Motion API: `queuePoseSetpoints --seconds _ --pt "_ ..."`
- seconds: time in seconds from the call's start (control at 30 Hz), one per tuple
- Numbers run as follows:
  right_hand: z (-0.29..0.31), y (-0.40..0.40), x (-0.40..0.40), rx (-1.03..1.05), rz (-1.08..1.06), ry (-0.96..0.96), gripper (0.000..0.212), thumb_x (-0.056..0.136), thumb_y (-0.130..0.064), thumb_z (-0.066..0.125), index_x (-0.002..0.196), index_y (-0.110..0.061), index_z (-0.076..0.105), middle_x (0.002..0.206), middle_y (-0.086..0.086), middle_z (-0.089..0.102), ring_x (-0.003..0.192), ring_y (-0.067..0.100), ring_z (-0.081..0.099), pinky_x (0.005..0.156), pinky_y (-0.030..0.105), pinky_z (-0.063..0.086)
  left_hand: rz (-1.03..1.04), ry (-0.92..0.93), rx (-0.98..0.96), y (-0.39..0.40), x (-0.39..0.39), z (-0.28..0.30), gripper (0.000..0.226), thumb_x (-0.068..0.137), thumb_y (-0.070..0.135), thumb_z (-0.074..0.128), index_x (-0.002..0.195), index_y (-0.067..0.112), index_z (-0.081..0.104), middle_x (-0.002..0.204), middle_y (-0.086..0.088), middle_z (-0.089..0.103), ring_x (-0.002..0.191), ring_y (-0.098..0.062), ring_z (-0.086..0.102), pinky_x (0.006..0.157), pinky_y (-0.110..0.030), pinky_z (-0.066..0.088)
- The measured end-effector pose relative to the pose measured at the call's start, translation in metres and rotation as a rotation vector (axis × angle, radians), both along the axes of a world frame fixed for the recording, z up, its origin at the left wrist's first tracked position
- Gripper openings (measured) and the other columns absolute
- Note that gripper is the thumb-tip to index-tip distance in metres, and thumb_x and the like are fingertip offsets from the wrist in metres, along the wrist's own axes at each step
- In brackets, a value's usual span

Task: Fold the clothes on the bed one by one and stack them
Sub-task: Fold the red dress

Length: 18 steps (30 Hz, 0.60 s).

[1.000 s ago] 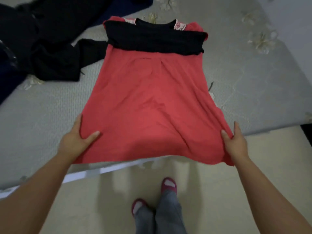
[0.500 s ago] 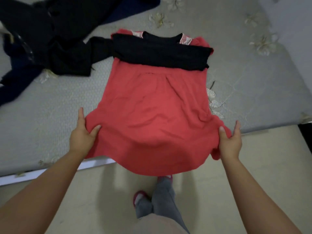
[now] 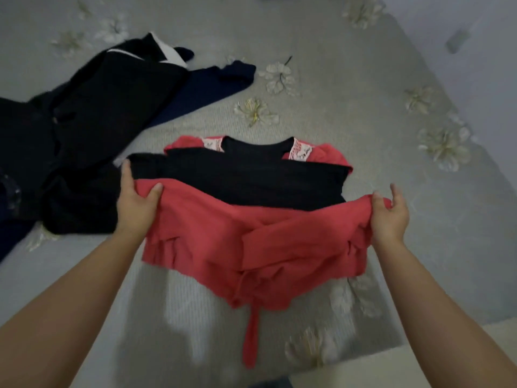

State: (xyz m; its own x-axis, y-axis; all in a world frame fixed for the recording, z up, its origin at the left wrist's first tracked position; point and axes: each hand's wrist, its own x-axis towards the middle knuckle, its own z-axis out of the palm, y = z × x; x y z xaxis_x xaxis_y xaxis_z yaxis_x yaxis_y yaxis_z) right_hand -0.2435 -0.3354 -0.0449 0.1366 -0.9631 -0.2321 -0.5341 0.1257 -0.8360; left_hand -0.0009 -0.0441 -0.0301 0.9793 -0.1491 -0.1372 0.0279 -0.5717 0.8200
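- Red dress with black bodice at centre of frame, lying on the grey bed, neckline toward the top of the frame.
- Lower red part raised and doubled up toward the bodice, hem edge stretched between both hands; bunched folds hanging below, with a narrow red strip trailing down toward the lower centre of the frame.
- Left hand at left centre, thumb over the red hem and fingers curled behind it, clamped on the dress.
- Right hand at right centre, pinching the other end of the hem; thumb and some fingers clamped on the cloth, forefinger raised clear.
- White lace patches at both shoulders beside the black neckline.
- Heap of dark clothes in the upper left of the frame, just beside the dress; black pieces, with a navy one stretching toward upper centre. Number of garments in the heap hard to tell, folds merging in the dim view.
- Pale flower pattern scattered over the bed cover.
- Strip of light floor at lower right.
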Motion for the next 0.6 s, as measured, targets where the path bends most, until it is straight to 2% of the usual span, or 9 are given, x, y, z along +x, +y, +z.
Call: queuePoseSetpoints --seconds 0.07,0.13,0.17,0.23,0.27,0.33,0.4,0.47,0.6 --pt "-0.014 -0.048 0.021 0.161 -0.148 -0.119 0.016 0.093 -0.013 0.049 0.107 -0.018 0.053 0.081 -0.006 0.068 0.074 0.004 0.064 0.073 0.023 0.051 0.155 0.178 -0.22 -0.02 0.056 -0.02 0.061 0.092 0.015 0.052 0.144 0.012 0.021 0.141 -0.009 0.037 0.12 -0.019 0.047 0.096 -0.023 0.042" --pt "-0.023 -0.086 0.045 0.349 -0.197 -0.271 0.021 0.096 -0.01 0.04 0.077 -0.018 0.046 0.039 -0.014 0.054 0.04 -0.002 0.054 0.044 0.012 0.043 0.265 0.415 -0.417 -0.04 0.101 -0.03 0.034 0.096 0.021 0.043 0.127 0.006 0.043 0.134 -0.008 0.047 0.109 -0.018 0.055 0.079 -0.025 0.053" --pt "-0.025 -0.097 0.059 0.398 -0.205 -0.323 0.024 0.098 -0.015 0.034 0.078 -0.014 0.047 0.042 -0.013 0.058 0.042 -0.003 0.056 0.044 0.011 0.045 0.302 0.448 -0.505 -0.051 0.114 -0.032 0.028 0.098 0.027 0.037 0.112 0.007 0.051 0.131 -0.009 0.051 0.115 -0.019 0.053 0.083 -0.026 0.052" --pt "-0.028 -0.105 0.083 0.335 -0.147 -0.199 0.038 0.1 -0.033 0.024 0.116 -0.008 0.047 0.1 0.006 0.067 0.093 0.013 0.064 0.081 0.025 0.051 0.371 0.495 -0.725 -0.075 0.118 -0.031 0.031 0.099 0.036 0.031 0.101 0.015 0.053 0.119 -0.006 0.057 0.126 -0.017 0.045 0.093 -0.028 0.046" --pt "-0.031 -0.101 0.095 0.324 -0.09 -0.148 0.046 0.1 -0.036 0.021 0.135 -0.01 0.033 0.127 0.012 0.052 0.117 0.023 0.052 0.097 0.034 0.043 0.339 0.499 -0.686 -0.086 0.113 -0.033 0.035 0.098 0.038 0.03 0.113 0.015 0.051 0.123 -0.006 0.054 0.129 -0.017 0.041 0.097 -0.028 0.042" --pt "-0.043 -0.094 0.104 0.189 0.016 -0.045 0.05 0.1 -0.03 0.027 0.145 -0.014 0.014 0.138 0.012 0.036 0.127 0.033 0.042 0.102 0.041 0.037 0.253 0.358 -0.372 -0.102 0.097 -0.043 0.049 0.098 0.034 0.033 0.142 0.015 0.025 0.144 -0.009 0.034 0.135 -0.019 0.032 0.106 -0.026 0.029" --pt "-0.049 -0.08 0.099 0.037 0.144 0.058 0.056 0.093 -0.027 0.041 0.142 -0.005 0.026 0.132 0.019 0.045 0.123 0.036 0.046 0.104 0.039 0.035 0.043 0.157 0.057 -0.098 0.084 -0.063 0.072 0.092 0.027 0.051 0.147 0.011 0.007 0.15 -0.014 0.023 0.137 -0.026 0.026 0.111 -0.032 0.022" --pt "-0.05 -0.063 0.087 -0.098 0.273 0.235 0.059 0.085 -0.027 0.041 0.133 0.007 0.038 0.131 0.029 0.045 0.123 0.038 0.044 0.105 0.035 0.028 -0.147 0.04 0.413 -0.085 0.074 -0.08 0.08 0.087 0.027 0.058 0.147 0.009 0.008 0.15 -0.018 0.02 0.139 -0.032 0.018 0.113 -0.042 0.017" --pt "-0.065 -0.027 0.049 -0.165 0.281 0.461 0.074 0.083 -0.042 0.051 0.137 0.004 0.032 0.136 0.032 0.036 0.128 0.042 0.033 0.107 0.044 0.025 -0.083 0.188 0.553 -0.062 0.044 -0.093 0.078 0.089 0.042 0.05 0.147 0.017 0.004 0.152 -0.023 0.005 0.139 -0.039 0.007 0.112 -0.048 0.011"
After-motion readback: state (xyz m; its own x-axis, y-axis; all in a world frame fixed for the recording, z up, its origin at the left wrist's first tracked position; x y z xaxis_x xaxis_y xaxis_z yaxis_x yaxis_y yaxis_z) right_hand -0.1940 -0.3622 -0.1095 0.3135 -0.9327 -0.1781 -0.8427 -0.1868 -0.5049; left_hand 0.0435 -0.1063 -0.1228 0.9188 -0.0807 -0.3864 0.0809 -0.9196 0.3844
